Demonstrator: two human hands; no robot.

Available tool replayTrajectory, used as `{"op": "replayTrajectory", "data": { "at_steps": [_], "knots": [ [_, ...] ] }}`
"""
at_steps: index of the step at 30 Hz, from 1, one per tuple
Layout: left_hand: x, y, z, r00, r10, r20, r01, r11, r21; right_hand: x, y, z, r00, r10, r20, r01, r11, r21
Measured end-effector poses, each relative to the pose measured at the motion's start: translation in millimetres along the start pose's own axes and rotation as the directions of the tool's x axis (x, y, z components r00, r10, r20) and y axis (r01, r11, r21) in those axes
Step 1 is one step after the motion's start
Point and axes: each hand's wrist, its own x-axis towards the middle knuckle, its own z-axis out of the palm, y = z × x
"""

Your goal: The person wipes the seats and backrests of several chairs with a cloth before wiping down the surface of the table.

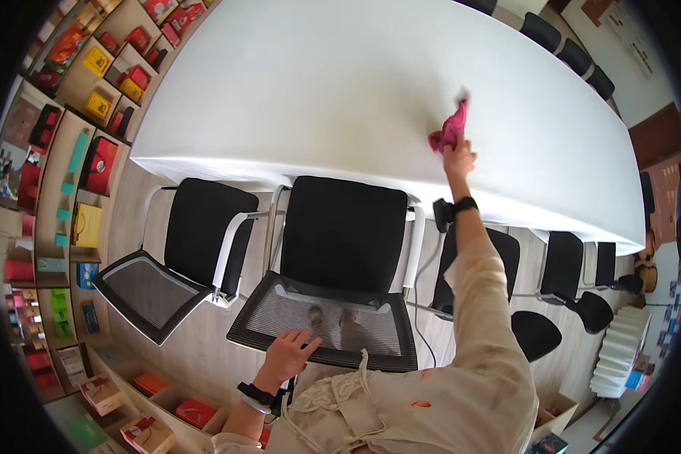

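Note:
My right hand point(459, 160) is stretched out over the long white table point(295, 85) and grips a crumpled magenta cloth point(450, 129). The cloth's lower part looks pressed on the tabletop, while its far tip is blurred. My left hand point(288, 354) is at the top edge of the black mesh backrest point(340, 323) of an office chair, fingers spread and nothing held. Whether it rests on the edge or hovers just above is hard to tell. This chair's black seat point(343, 232) faces the table's near side.
Another mesh chair point(210, 227) stands to the left, and more chairs point(562, 258) line the near side to the right. A cable point(420, 306) trails across the floor. Shelves point(62, 187) with boxes are on the left; low compartments point(164, 397) holding boxes are close by.

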Motion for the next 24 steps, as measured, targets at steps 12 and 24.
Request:
{"op": "replayTrajectory", "data": {
  "at_steps": [12, 24],
  "knots": [
    [3, 9, -6, 0.994, -0.09, 0.067, 0.095, 0.992, -0.077, -107, -227, 104, 0.476, -0.853, 0.215, 0.814, 0.52, 0.261],
    [1, 0, 3, 1.0, 0.001, 0.023, 0.001, 0.996, -0.085, -15, 182, -97, 0.908, 0.308, 0.282, -0.14, 0.86, -0.49]
  ]
}}
